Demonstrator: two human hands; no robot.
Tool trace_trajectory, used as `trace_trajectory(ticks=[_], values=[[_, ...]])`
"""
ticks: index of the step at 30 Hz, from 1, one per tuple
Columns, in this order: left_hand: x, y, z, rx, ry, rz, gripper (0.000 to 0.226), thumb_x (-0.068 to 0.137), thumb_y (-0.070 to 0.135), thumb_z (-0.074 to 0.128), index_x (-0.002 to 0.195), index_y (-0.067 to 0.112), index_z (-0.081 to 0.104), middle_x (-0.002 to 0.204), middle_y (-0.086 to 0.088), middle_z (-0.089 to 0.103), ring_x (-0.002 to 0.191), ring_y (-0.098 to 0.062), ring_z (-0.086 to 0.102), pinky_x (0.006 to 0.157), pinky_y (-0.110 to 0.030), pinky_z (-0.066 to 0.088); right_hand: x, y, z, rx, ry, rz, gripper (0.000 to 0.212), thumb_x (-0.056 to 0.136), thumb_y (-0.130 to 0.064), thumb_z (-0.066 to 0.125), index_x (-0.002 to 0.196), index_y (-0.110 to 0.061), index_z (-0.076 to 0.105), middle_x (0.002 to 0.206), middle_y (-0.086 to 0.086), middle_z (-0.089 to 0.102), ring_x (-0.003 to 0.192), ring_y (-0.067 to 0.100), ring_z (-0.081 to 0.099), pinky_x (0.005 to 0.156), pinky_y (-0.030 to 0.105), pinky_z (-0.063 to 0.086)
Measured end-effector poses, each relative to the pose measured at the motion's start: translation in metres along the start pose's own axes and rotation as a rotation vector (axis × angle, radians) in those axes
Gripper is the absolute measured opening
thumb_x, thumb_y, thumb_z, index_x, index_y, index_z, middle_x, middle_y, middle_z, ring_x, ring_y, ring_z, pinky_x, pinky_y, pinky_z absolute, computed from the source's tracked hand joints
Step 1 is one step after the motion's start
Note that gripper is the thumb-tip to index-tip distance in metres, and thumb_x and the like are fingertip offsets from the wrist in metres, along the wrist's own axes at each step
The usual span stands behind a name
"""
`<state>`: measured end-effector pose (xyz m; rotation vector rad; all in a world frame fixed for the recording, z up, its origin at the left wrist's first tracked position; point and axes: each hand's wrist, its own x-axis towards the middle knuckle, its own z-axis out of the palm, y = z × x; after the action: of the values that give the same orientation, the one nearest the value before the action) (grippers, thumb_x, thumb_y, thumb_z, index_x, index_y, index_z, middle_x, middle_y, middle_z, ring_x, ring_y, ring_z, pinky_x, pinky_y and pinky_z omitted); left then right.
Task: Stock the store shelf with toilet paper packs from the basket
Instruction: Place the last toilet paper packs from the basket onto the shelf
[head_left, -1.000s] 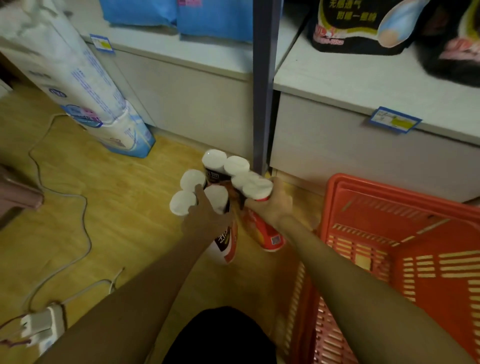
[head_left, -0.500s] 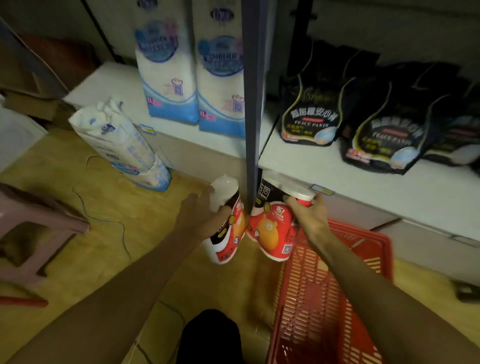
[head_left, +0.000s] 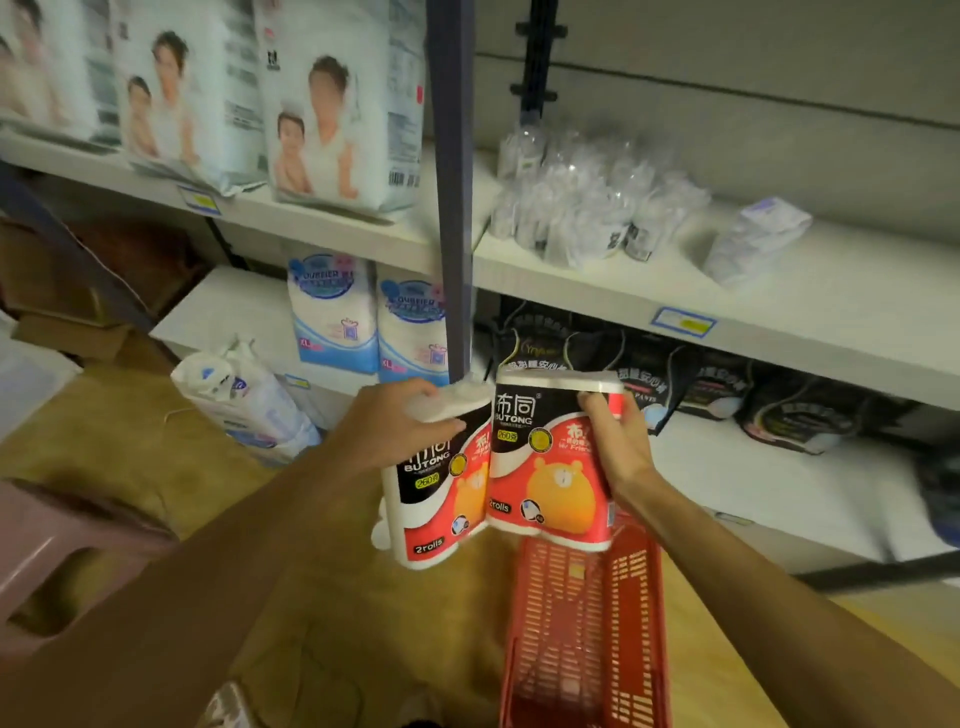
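My left hand grips the top of one toilet paper pack, red, black and white with an orange bear. My right hand grips a second, matching pack beside it. Both packs hang upright in the air, touching side by side, in front of the shelf post. The red basket stands on the floor below the right pack. The middle shelf stretches to the upper right at about the height of the packs' tops.
Clear-wrapped packs and a white bag lie on the middle shelf. Diaper packs fill the left shelf, black bags the lower one. A white pack leans by the shelf base. A pink stool stands left.
Both hands have lifted the two packs from floor level up in front of the shelves. The view has tilted upward, bringing the middle shelf into sight.
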<state>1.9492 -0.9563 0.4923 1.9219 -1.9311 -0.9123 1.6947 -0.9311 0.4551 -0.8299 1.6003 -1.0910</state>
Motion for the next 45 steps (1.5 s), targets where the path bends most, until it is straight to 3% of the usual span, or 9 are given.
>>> trace_trajectory(ticks=[4,11,15,19,24,27,29,34,45], values=[[-0.008,0.042,-0.063,-0.14,-0.047,0.073,0.05,0.076,0.038,0.08,0.122,0.024,0.066,0.112,0.003,0.065,0.092,-0.012,0.062,0.064,-0.013,0.045,-0.028,-0.079,-0.022,-0.003,0.029,-0.063,0.018,0.093,-0.037,0.062,0.105,-0.028,0.051,0.101,0.013,0.07,0.086,0.027,0.072,0.078,0.047,0.06],[-0.013,0.138,-0.173,-0.328,-0.023,0.348,0.055,0.061,0.05,0.086,0.111,0.031,0.073,0.116,0.002,0.065,0.104,-0.014,0.065,0.087,-0.035,0.056,-0.084,-0.223,-0.074,0.066,0.04,-0.203,0.055,0.082,-0.05,0.071,0.12,-0.016,0.052,0.101,0.018,0.072,0.078,0.029,0.074,0.063,0.038,0.06],[-0.018,0.21,-0.221,-0.471,-0.012,0.554,0.038,0.073,0.032,0.084,0.107,0.035,0.067,0.111,0.008,0.067,0.098,-0.005,0.065,0.079,-0.023,0.055,-0.125,-0.299,-0.112,0.028,0.102,-0.367,0.07,0.064,-0.054,0.079,0.118,-0.018,0.054,0.1,0.012,0.073,0.075,0.022,0.075,0.06,0.031,0.06],[-0.026,0.283,-0.242,-0.545,0.041,0.724,0.019,0.079,0.027,0.078,0.093,0.034,0.068,0.101,0.014,0.068,0.088,0.004,0.064,0.073,-0.013,0.048,-0.163,-0.352,-0.151,0.12,0.228,-0.512,0.06,0.068,-0.045,0.072,0.119,-0.019,0.054,0.098,0.009,0.073,0.074,0.018,0.075,0.059,0.03,0.059],[-0.037,0.356,-0.245,-0.601,0.166,0.857,0.039,0.055,0.055,0.076,0.087,0.035,0.066,0.094,0.012,0.069,0.087,-0.003,0.065,0.076,-0.017,0.051,-0.195,-0.394,-0.194,0.153,0.312,-0.642,0.06,0.079,-0.046,0.074,0.128,-0.016,0.057,0.105,0.009,0.075,0.091,0.026,0.074,0.071,0.037,0.061],[-0.038,0.389,-0.244,-0.593,0.159,0.899,0.029,0.065,0.042,0.084,0.085,0.027,0.068,0.086,0.008,0.07,0.077,0.003,0.064,0.07,-0.011,0.049,-0.198,-0.413,-0.22,0.217,0.34,-0.718,0.039,0.089,-0.039,0.067,0.121,-0.018,0.061,0.107,0.01,0.074,0.093,0.028,0.074,0.076,0.041,0.061],[-0.038,0.406,-0.243,-0.605,0.169,0.901,0.017,0.072,0.031,0.082,0.079,0.024,0.069,0.083,0.008,0.069,0.071,0.007,0.062,0.069,-0.011,0.048,-0.195,-0.428,-0.24,0.259,0.363,-0.75,0.026,0.093,-0.036,0.063,0.113,-0.021,0.063,0.102,0.008,0.076,0.089,0.025,0.074,0.073,0.038,0.061],[-0.039,0.449,-0.24,-0.61,0.287,0.869,0.014,0.078,0.019,0.079,0.073,0.026,0.067,0.081,0.011,0.067,0.076,-0.001,0.061,0.072,-0.02,0.046,-0.168,-0.466,-0.286,0.331,0.437,-0.788,0.049,0.082,-0.047,0.074,0.118,-0.016,0.058,0.109,0.01,0.074,0.092,0.025,0.074,0.082,0.047,0.06],[-0.029,0.491,-0.238,-0.573,0.399,0.827,0.016,0.078,0.019,0.077,0.068,0.027,0.069,0.068,0.018,0.069,0.075,0.0,0.063,0.078,-0.027,0.049,-0.09,-0.525,-0.306,0.329,0.375,-0.924,0.021,0.081,-0.035,0.08,0.081,-0.018,0.068,0.085,0.005,0.076,0.082,0.022,0.075,0.074,0.037,0.062]])
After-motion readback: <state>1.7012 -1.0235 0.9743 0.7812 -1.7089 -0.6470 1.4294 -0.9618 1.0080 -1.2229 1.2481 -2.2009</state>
